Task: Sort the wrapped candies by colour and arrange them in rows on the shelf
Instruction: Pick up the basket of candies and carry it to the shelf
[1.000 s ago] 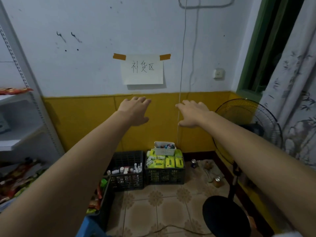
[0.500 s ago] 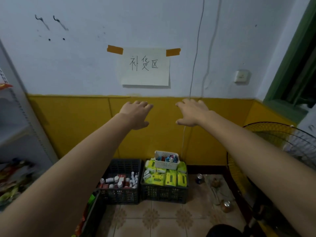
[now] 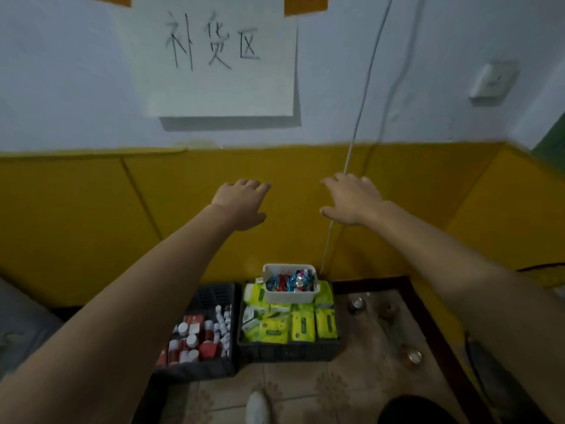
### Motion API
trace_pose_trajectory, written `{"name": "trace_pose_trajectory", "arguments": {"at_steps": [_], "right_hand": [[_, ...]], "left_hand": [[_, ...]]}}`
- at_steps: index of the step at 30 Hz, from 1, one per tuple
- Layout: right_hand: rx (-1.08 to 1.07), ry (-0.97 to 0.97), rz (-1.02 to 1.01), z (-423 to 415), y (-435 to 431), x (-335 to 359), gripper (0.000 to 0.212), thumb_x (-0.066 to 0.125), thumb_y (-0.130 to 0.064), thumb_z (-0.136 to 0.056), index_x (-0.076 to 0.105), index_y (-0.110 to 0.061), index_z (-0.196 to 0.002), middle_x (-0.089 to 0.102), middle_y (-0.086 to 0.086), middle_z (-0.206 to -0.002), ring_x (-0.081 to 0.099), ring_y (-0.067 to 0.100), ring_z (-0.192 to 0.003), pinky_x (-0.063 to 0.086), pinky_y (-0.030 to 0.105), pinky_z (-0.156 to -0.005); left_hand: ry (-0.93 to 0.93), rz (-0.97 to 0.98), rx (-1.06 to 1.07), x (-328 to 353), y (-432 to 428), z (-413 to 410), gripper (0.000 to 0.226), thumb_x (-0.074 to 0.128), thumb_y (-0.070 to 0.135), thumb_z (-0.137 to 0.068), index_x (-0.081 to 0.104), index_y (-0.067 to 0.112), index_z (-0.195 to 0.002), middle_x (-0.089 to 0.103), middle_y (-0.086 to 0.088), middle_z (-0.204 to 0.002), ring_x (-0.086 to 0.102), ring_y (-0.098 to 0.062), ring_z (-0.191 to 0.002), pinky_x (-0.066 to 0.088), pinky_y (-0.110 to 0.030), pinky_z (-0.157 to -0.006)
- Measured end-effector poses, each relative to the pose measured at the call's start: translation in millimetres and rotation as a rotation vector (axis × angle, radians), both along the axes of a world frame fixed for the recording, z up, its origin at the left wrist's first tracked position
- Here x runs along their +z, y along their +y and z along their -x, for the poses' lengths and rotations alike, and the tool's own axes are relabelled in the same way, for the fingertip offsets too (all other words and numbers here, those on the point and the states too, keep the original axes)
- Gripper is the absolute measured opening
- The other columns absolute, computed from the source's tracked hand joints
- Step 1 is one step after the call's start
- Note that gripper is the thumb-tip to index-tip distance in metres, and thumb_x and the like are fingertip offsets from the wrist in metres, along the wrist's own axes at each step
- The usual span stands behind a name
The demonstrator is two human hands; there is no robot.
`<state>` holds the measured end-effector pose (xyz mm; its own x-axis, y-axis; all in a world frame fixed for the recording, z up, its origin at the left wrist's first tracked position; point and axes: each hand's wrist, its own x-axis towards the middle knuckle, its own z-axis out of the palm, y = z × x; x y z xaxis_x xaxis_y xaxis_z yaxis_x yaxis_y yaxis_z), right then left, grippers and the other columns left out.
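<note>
- The wrapped candies [image 3: 289,283], a loose heap of red, blue and silver twists, lie in a small white basket [image 3: 290,297] down on the floor against the yellow wall.
- They are likely very light, with crinkly, slippery foil. Each is best pinched at the body, not by a twisted tail that could unroll. The colours are jumbled, so they would need picking out one at a time.
- The basket looks like stiff perforated plastic and light. Taking it by the two short sides of the rim should lift the whole lot at once.
- It rests on green packets [image 3: 302,325] filling a black crate [image 3: 287,351]. That is soft footing, so it may tip if it is pressed on one side.
- Just beside it on the left, a second black crate [image 3: 198,370] holds small bottles and red boxes.
- The left hand [image 3: 241,203] and the right hand [image 3: 351,200] reach forward, well apart from the basket. Their fingers [image 3: 255,186] are straight and relaxed and hold nothing.
- Above them, a handwritten paper sign [image 3: 214,56] is taped to the wall.
</note>
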<state>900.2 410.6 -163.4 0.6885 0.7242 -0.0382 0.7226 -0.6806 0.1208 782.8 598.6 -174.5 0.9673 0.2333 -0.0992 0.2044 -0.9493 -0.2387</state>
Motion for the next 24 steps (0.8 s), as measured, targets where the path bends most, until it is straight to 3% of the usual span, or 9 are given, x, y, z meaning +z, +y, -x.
{"name": "trace_pose_trajectory", "arguments": {"at_steps": [6, 12, 14, 16, 18, 20, 22, 24], "right_hand": [[-0.108, 0.309, 0.099, -52.2, 30.0, -141.6, 0.056, 0.052, -0.047, -0.092, 0.04, -0.015, -0.136, 0.047, 0.011, -0.133, 0.045, 0.03, -0.123, 0.039, 0.041, -0.095], [-0.324, 0.687, 0.026, -88.7, 29.9, -311.3, 0.051, 0.061, -0.035, -0.088, 0.047, -0.014, -0.132, 0.059, 0.013, -0.123, 0.056, 0.032, -0.112, 0.048, 0.038, -0.086], [-0.414, 0.816, -0.029, -103.3, 28.7, -370.5, 0.04, 0.064, -0.029, -0.088, 0.055, -0.009, -0.121, 0.065, 0.016, -0.105, 0.061, 0.033, -0.097, 0.049, 0.032, -0.075], [-0.561, 0.923, -0.115, -122.4, 30.8, -424.9, 0.009, 0.064, -0.02, -0.09, 0.058, -0.014, -0.094, 0.06, 0.008, -0.071, 0.057, 0.024, -0.065, 0.042, 0.023, -0.053], [-0.685, 0.981, -0.144, -142.8, 35.4, -478.1, 0.021, 0.058, -0.019, -0.093, 0.048, -0.018, -0.075, 0.044, 0.001, -0.057, 0.043, 0.015, -0.051, 0.033, 0.022, -0.045], [-0.807, 1.006, -0.17, -164.0, 39.1, -527.5, 0.017, 0.054, -0.026, -0.094, 0.049, -0.016, -0.082, 0.045, -0.002, -0.066, 0.043, 0.012, -0.058, 0.045, 0.024, -0.058], [-0.949, 1.068, -0.262, -180.9, 43.4, -573.0, 0.024, 0.054, -0.031, -0.094, 0.054, -0.012, -0.107, 0.049, -0.002, -0.077, 0.05, 0.017, -0.069, 0.053, 0.037, -0.079], [-1.103, 1.161, -0.333, -192.8, 50.4, -605.2, 0.04, 0.05, -0.032, -0.098, 0.045, -0.011, -0.131, 0.053, 0.006, -0.088, 0.058, 0.027, -0.077, 0.052, 0.038, -0.073]], "left_hand": [[0.245, 0.291, 0.073, -132.5, 54.0, -68.1, 0.07, 0.044, 0.049, -0.098, 0.011, 0.022, -0.153, 0.027, -0.009, -0.156, 0.038, -0.031, -0.135, 0.045, -0.043, -0.094], [0.312, 0.744, 0.352, -303.0, 74.9, -86.4, 0.062, 0.052, 0.04, -0.097, 0.03, 0.009, -0.146, 0.055, -0.022, -0.129, 0.056, -0.037, -0.109, 0.043, -0.039, -0.077], [0.31, 0.862, 0.514, -360.0, 76.9, -86.0, 0.059, 0.056, 0.036, -0.095, 0.036, 0.007, -0.142, 0.056, -0.021, -0.13, 0.055, -0.037, -0.113, 0.043, -0.037, -0.084], [0.317, 0.943, 0.652, -414.8, 78.3, -90.8, 0.059, 0.058, 0.035, -0.094, 0.038, 0.008, -0.142, 0.053, -0.017, -0.136, 0.052, -0.035, -0.121, 0.04, -0.033, -0.09], [0.316, 1.012, 0.795, -465.5, 79.7, -100.2, 0.061, 0.057, 0.037, -0.094, 0.036, 0.01, -0.145, 0.048, -0.014, -0.142, 0.048, -0.032, -0.126, 0.037, -0.03, -0.094], [0.259, 1.098, 0.968, -515.2, 83.7, -114.5, 0.062, 0.058, 0.04, -0.093, 0.038, 0.01, -0.144, 0.051, -0.015, -0.139, 0.053, -0.034, -0.121, 0.041, -0.032, -0.098], [0.118, 1.257, 1.167, -558.5, 85.7, -130.5, 0.063, 0.06, 0.047, -0.09, 0.044, 0.011, -0.139, 0.057, -0.018, -0.128, 0.062, -0.035, -0.104, 0.05, -0.042, -0.094], [0.044, 1.377, 1.298, -589.6, 83.8, -147.1, 0.064, 0.058, 0.055, -0.088, 0.046, 0.014, -0.136, 0.059, -0.012, -0.119, 0.063, -0.027, -0.083, 0.053, -0.035, -0.076]]}}
